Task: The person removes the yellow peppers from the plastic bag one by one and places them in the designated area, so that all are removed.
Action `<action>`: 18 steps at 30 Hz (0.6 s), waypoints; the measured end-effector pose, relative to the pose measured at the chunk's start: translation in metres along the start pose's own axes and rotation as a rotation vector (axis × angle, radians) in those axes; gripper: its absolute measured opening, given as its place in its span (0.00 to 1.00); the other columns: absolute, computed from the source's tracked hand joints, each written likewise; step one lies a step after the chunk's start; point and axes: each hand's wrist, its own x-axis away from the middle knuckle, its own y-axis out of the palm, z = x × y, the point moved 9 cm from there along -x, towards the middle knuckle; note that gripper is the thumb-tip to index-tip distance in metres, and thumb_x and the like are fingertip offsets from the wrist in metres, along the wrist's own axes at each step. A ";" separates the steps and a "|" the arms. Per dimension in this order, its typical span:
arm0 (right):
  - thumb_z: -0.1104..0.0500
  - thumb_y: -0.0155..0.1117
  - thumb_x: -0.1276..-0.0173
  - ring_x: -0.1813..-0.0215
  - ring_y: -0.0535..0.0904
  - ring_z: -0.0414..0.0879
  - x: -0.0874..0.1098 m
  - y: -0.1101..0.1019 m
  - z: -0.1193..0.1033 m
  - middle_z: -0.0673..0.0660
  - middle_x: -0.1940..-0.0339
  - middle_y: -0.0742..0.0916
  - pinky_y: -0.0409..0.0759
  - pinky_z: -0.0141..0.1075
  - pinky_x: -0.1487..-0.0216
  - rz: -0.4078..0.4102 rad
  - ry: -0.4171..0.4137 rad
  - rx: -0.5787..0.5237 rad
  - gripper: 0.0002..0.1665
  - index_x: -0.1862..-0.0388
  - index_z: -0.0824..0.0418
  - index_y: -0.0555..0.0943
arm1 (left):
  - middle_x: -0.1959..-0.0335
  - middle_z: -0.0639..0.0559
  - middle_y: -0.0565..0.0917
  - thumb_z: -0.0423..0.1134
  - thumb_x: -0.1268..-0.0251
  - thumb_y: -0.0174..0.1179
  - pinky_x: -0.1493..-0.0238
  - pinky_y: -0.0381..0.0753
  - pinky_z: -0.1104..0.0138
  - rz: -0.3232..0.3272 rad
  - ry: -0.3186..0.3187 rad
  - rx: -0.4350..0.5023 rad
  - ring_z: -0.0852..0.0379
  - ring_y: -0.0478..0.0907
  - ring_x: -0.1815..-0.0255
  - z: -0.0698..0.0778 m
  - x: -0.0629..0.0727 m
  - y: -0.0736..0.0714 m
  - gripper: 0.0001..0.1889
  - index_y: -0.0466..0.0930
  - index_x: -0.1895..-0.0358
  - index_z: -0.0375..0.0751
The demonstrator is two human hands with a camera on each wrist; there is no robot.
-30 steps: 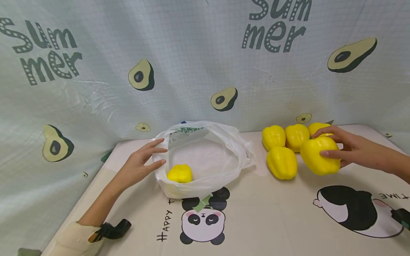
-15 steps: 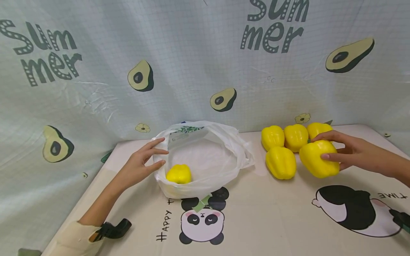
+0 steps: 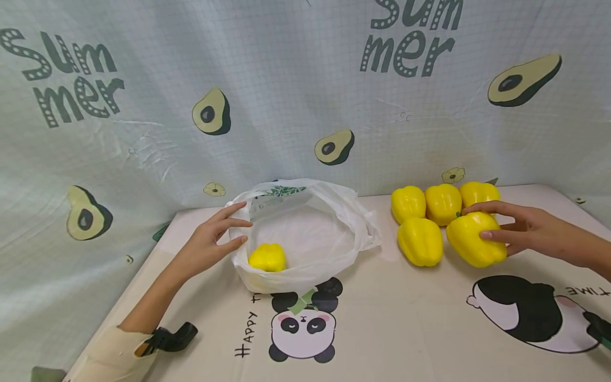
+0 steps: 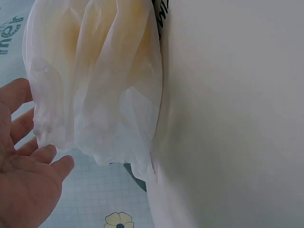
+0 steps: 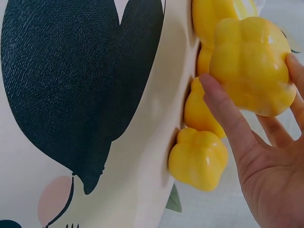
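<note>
My right hand (image 3: 541,232) grips a yellow bell pepper (image 3: 470,245) between thumb and fingers, its green stem facing back and left. In the right wrist view this pepper (image 5: 251,61) overlaps others behind it. Just left of it lies another yellow pepper (image 3: 420,242), with three more in a row behind: left (image 3: 408,205), middle (image 3: 443,205) and right (image 3: 479,193). My left hand (image 3: 202,245) has its fingers spread and relaxed at the left rim of a white plastic bag (image 3: 286,285). Inside the bag's wide mouth sits one yellow pepper (image 3: 267,258).
Everything stands on a pale table cover (image 3: 382,318) printed with a panda and a dark-haired figure. A printed curtain (image 3: 267,79) with avocados rises right behind the bag and peppers. A black strap piece (image 3: 176,337) sits at my left wrist.
My right hand has brought the gripped pepper slightly down and toward me, showing more of the back right pepper. My left hand and the bag have stayed nearly still.
</note>
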 end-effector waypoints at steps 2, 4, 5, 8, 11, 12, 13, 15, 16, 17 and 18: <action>0.48 0.61 0.23 0.50 0.82 0.57 0.000 0.000 0.001 0.73 0.27 0.64 0.88 0.43 0.61 -0.002 0.007 0.001 0.36 0.23 0.55 0.61 | 0.22 0.47 0.64 0.39 0.29 0.65 0.32 0.66 0.35 0.000 0.000 0.001 0.39 0.53 0.19 0.000 0.000 0.000 0.14 0.85 0.44 0.43; 0.48 0.61 0.23 0.50 0.82 0.57 -0.001 0.001 0.002 0.74 0.27 0.64 0.88 0.43 0.61 -0.002 0.008 0.003 0.36 0.23 0.56 0.61 | 0.21 0.47 0.64 0.39 0.29 0.65 0.32 0.66 0.35 0.000 0.002 0.004 0.39 0.54 0.19 0.001 0.000 0.000 0.14 0.85 0.44 0.43; 0.48 0.61 0.23 0.50 0.82 0.57 -0.001 0.001 0.002 0.74 0.26 0.64 0.88 0.43 0.61 -0.001 0.010 0.005 0.36 0.23 0.56 0.61 | 0.21 0.48 0.64 0.38 0.29 0.65 0.32 0.66 0.35 0.001 0.003 0.007 0.39 0.53 0.19 0.001 0.000 -0.001 0.14 0.85 0.44 0.43; 0.48 0.61 0.23 0.50 0.82 0.57 -0.001 0.001 0.000 0.73 0.26 0.63 0.88 0.43 0.61 0.001 0.010 0.001 0.36 0.23 0.56 0.61 | 0.21 0.49 0.64 0.38 0.30 0.65 0.31 0.66 0.35 0.002 0.007 0.013 0.40 0.53 0.19 0.001 0.001 -0.001 0.14 0.85 0.43 0.43; 0.48 0.62 0.24 0.50 0.81 0.56 -0.003 0.002 0.000 0.73 0.26 0.63 0.88 0.42 0.61 0.001 0.011 -0.012 0.36 0.24 0.56 0.62 | 0.21 0.50 0.63 0.37 0.30 0.65 0.31 0.66 0.36 0.003 0.012 0.014 0.41 0.53 0.19 0.002 0.001 -0.001 0.15 0.85 0.43 0.43; 0.48 0.62 0.24 0.50 0.81 0.56 -0.003 0.003 0.000 0.72 0.26 0.63 0.88 0.42 0.61 0.001 0.011 -0.017 0.36 0.24 0.57 0.62 | 0.21 0.50 0.64 0.37 0.30 0.65 0.31 0.66 0.36 0.003 0.013 0.012 0.41 0.53 0.19 0.002 0.001 -0.001 0.15 0.85 0.43 0.43; 0.48 0.62 0.24 0.51 0.81 0.56 -0.003 0.003 0.000 0.72 0.26 0.63 0.88 0.42 0.61 0.001 0.012 -0.021 0.36 0.24 0.57 0.62 | 0.21 0.50 0.64 0.37 0.30 0.65 0.31 0.66 0.36 0.002 0.014 0.011 0.41 0.53 0.19 0.002 0.001 -0.001 0.15 0.85 0.43 0.43; 0.48 0.63 0.25 0.51 0.82 0.56 -0.003 0.003 0.000 0.72 0.26 0.63 0.89 0.41 0.62 0.003 0.012 -0.023 0.37 0.24 0.57 0.62 | 0.21 0.50 0.63 0.37 0.30 0.65 0.31 0.67 0.36 0.001 0.015 0.007 0.41 0.54 0.19 0.002 0.002 -0.001 0.15 0.85 0.43 0.42; 0.48 0.63 0.25 0.50 0.82 0.57 -0.003 0.003 0.000 0.72 0.26 0.63 0.89 0.41 0.62 0.005 0.012 -0.021 0.37 0.24 0.57 0.62 | 0.21 0.49 0.63 0.37 0.30 0.65 0.31 0.67 0.37 0.001 0.014 0.007 0.41 0.54 0.19 0.002 0.002 -0.001 0.15 0.85 0.43 0.42; 0.48 0.63 0.25 0.50 0.82 0.57 -0.003 0.003 0.000 0.72 0.26 0.63 0.89 0.41 0.62 0.006 0.013 -0.018 0.37 0.24 0.57 0.62 | 0.21 0.49 0.63 0.37 0.30 0.65 0.31 0.67 0.37 0.001 0.014 0.006 0.41 0.54 0.19 0.001 0.002 0.000 0.15 0.85 0.43 0.42; 0.48 0.63 0.25 0.50 0.82 0.57 -0.004 0.003 -0.001 0.73 0.26 0.63 0.89 0.41 0.62 0.005 0.008 -0.014 0.37 0.24 0.58 0.62 | 0.21 0.49 0.63 0.37 0.30 0.65 0.31 0.67 0.37 0.000 0.014 0.007 0.40 0.54 0.19 0.001 0.002 0.000 0.15 0.85 0.43 0.42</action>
